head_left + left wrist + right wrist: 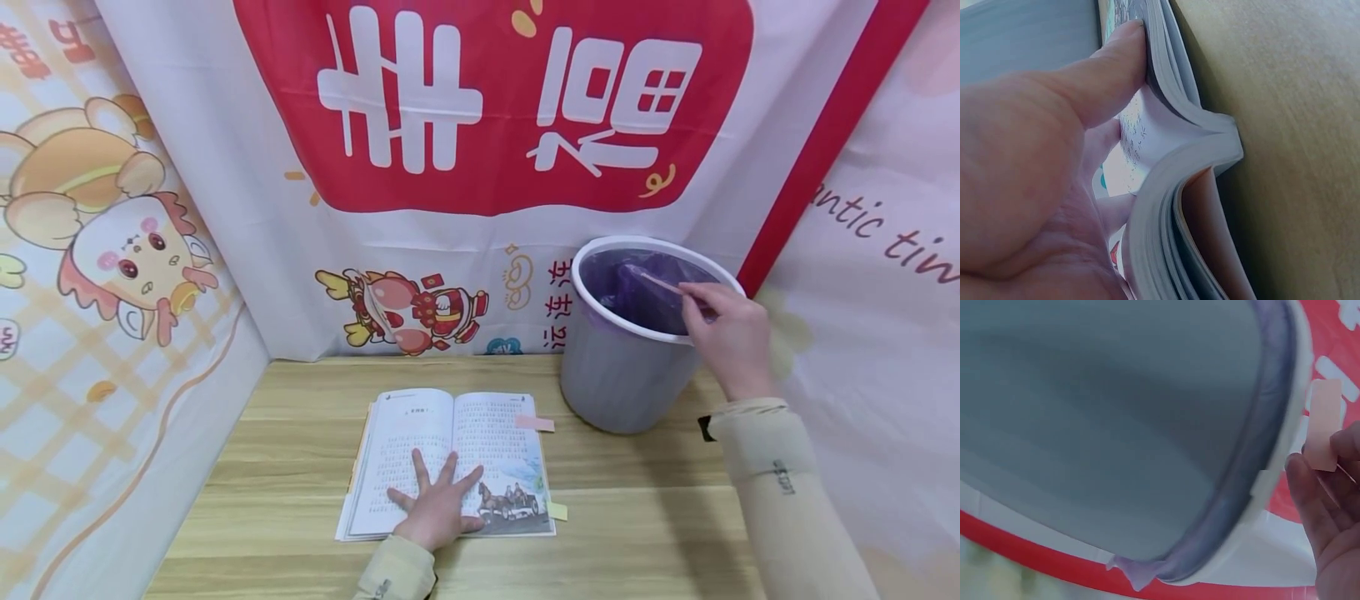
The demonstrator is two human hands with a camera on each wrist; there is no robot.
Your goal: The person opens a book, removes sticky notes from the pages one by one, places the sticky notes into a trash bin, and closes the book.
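An open book (pixel 408 425) lies on the table, with a pink sticky tab (pixel 535 423) and a yellow-green one (pixel 557 511) jutting from its right edge. My left hand (pixel 437 508) rests spread across the lower pages; in the left wrist view its thumb (pixel 1113 72) lies on the page near the book's edge. Over the rim of a grey trash can (pixel 630 387), my right hand (pixel 729 335) pinches a pale pink sticky tab (pixel 1324 422) between thumb and fingers. A purple bag (pixel 600 287) lines the can.
The can stands at the back right of the wooden table (pixel 285 467), against a printed curtain (pixel 420 229). More printed curtains hang at the left and right. A small black object (pixel 706 428) shows beside my right sleeve.
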